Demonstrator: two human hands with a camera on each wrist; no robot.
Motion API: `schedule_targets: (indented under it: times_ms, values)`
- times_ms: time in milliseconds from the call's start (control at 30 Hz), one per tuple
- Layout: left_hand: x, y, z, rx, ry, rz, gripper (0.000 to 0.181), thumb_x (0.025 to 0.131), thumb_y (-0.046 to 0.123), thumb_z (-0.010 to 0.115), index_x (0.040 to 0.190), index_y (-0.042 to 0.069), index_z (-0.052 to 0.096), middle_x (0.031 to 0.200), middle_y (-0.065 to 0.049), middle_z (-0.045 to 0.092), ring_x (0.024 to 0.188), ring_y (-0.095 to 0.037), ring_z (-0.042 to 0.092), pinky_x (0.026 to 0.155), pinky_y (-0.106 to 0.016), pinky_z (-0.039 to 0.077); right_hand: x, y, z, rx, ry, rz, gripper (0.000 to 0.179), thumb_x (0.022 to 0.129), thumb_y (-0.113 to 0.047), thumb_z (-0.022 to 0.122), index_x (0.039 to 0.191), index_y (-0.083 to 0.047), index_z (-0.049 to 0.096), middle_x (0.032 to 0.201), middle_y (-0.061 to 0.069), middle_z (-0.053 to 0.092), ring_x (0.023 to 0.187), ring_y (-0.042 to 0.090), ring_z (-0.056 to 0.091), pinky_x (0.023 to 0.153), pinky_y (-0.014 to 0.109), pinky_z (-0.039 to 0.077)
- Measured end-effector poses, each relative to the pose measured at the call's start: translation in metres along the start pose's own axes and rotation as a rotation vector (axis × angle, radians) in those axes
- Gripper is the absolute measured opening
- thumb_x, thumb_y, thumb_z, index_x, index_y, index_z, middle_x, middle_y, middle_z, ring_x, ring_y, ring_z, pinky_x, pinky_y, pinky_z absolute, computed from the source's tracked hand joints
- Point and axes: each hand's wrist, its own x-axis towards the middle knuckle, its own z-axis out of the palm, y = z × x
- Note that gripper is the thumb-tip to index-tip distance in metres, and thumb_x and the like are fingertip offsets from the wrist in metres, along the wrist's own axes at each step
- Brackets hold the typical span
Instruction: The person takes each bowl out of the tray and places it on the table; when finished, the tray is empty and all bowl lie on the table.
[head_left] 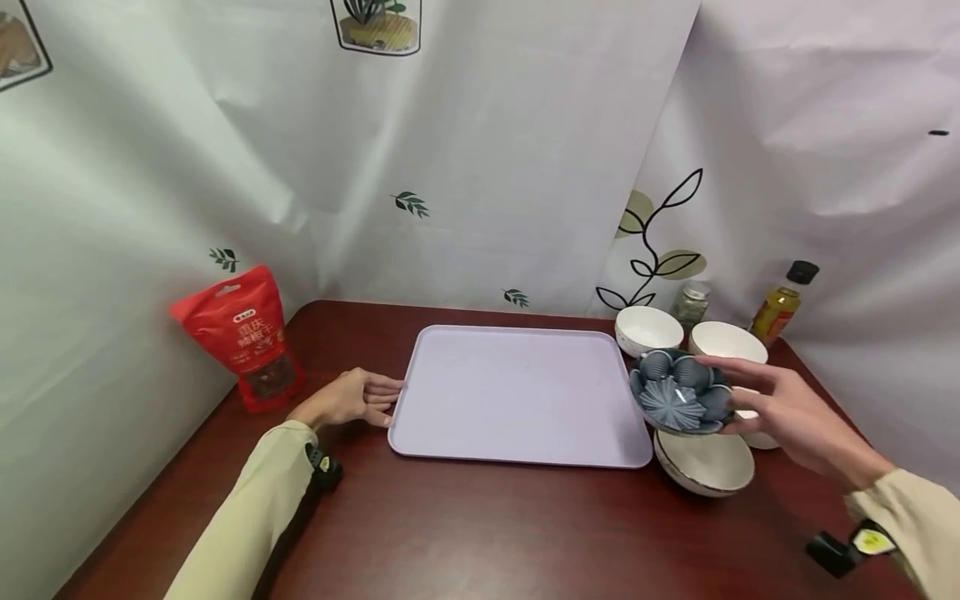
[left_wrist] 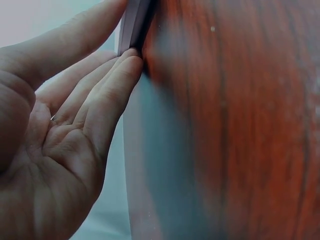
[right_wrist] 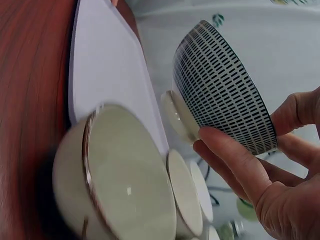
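Observation:
My right hand (head_left: 797,414) holds a bowl (head_left: 672,403) with a blue-grey petal-patterned inside, raised beside the right edge of the lilac tray (head_left: 517,400). In the right wrist view, fingers support the underside of this bowl (right_wrist: 220,85), whose outside has rows of dark dashes, and the thumb is at its rim. A cream bowl (head_left: 705,463) with a brown rim sits on the table just below it. At the tray's left edge, my left hand (head_left: 358,398) rests with fingers extended; the left wrist view shows its fingertips (left_wrist: 131,59) against the tray's side.
Behind the held bowl stand white bowls (head_left: 648,330) (head_left: 727,342), partly hidden. A small glass jar (head_left: 690,305) and an oil bottle (head_left: 780,307) are at the back right. On the left, a red pouch (head_left: 251,337) stands by the curtained wall.

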Motion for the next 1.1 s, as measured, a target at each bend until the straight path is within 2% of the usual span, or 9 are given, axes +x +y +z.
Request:
schedule_targets:
  times_ms: [67,233,367,533,667,800,900,1067,1100]
  values:
    - [0.001,0.0,0.001,-0.006,-0.011,0.009,0.071,0.079,0.0,0.082,0.139,-0.016,0.049,0.138,-0.035,0.053,0.128,-0.044,0.057,0.1,-0.04,0.057,-0.009,0.009,-0.01,-0.003,0.01,0.007,0.046,0.102,-0.004,0.049,0.145,-0.018,0.052,0.118,-0.029,0.06,0.09,0.007,0.073,0.072,0.034,0.065]
    - [0.002,0.0,0.002,-0.017,-0.01,0.004,0.071,0.078,-0.002,0.082,0.139,-0.016,0.049,0.138,-0.036,0.054,0.128,-0.045,0.057,0.1,-0.041,0.056,-0.028,0.028,-0.032,0.022,0.042,0.02,0.045,0.104,-0.005,0.046,0.143,-0.025,0.054,0.116,-0.031,0.062,0.086,0.011,0.075,0.07,0.034,0.064]
    - [0.001,0.0,0.002,-0.008,-0.004,0.001,0.071,0.078,0.0,0.083,0.139,-0.016,0.049,0.138,-0.035,0.054,0.128,-0.044,0.058,0.099,-0.04,0.057,-0.04,0.042,-0.042,0.133,0.065,-0.003,0.05,0.103,0.003,0.042,0.139,-0.027,0.059,0.115,-0.027,0.065,0.084,0.011,0.074,0.067,0.035,0.064]
    - [0.0,-0.001,0.001,-0.01,0.006,-0.014,0.072,0.078,0.002,0.084,0.139,-0.014,0.05,0.138,-0.034,0.054,0.128,-0.043,0.058,0.099,-0.038,0.057,-0.055,0.061,-0.05,0.36,0.071,-0.043,0.061,0.101,0.012,0.034,0.132,-0.03,0.065,0.113,-0.023,0.066,0.085,0.009,0.072,0.063,0.036,0.064]
    - [-0.001,-0.002,0.002,-0.012,0.01,-0.007,0.072,0.078,0.003,0.084,0.14,-0.014,0.05,0.138,-0.034,0.054,0.127,-0.043,0.058,0.099,-0.037,0.057,-0.065,0.075,-0.058,0.408,0.097,-0.028,0.07,0.098,0.017,0.028,0.129,-0.034,0.065,0.111,-0.028,0.065,0.085,0.006,0.072,0.061,0.035,0.064]
    - [-0.002,-0.004,0.002,-0.026,0.018,-0.024,0.073,0.078,0.003,0.084,0.14,-0.013,0.049,0.139,-0.034,0.054,0.128,-0.043,0.058,0.099,-0.038,0.057,-0.072,0.099,-0.067,0.507,0.037,-0.131,0.076,0.097,0.019,0.017,0.134,-0.029,0.063,0.116,-0.024,0.066,0.089,0.007,0.073,0.063,0.035,0.065]
    - [-0.003,-0.004,0.003,-0.035,0.018,-0.035,0.073,0.078,0.004,0.084,0.141,-0.012,0.05,0.139,-0.033,0.054,0.129,-0.043,0.058,0.099,-0.038,0.057,-0.076,0.119,-0.075,0.619,-0.05,-0.22,0.084,0.092,0.024,0.009,0.139,-0.021,0.061,0.123,-0.017,0.068,0.095,0.01,0.074,0.066,0.037,0.065]
    - [-0.003,-0.004,0.004,-0.032,0.019,-0.036,0.073,0.077,0.004,0.085,0.14,-0.012,0.05,0.138,-0.033,0.055,0.128,-0.043,0.058,0.099,-0.038,0.057,-0.084,0.149,-0.087,0.596,-0.121,-0.173,0.092,0.086,0.027,0.008,0.141,-0.026,0.059,0.123,-0.023,0.066,0.098,0.009,0.073,0.065,0.042,0.064]
    - [-0.003,-0.005,0.004,-0.035,0.018,-0.035,0.073,0.077,0.004,0.085,0.14,-0.013,0.051,0.138,-0.034,0.055,0.128,-0.043,0.058,0.098,-0.038,0.057,-0.086,0.153,-0.089,0.572,-0.121,-0.137,0.092,0.086,0.027,0.01,0.139,-0.029,0.06,0.121,-0.026,0.065,0.097,0.008,0.072,0.064,0.042,0.064]
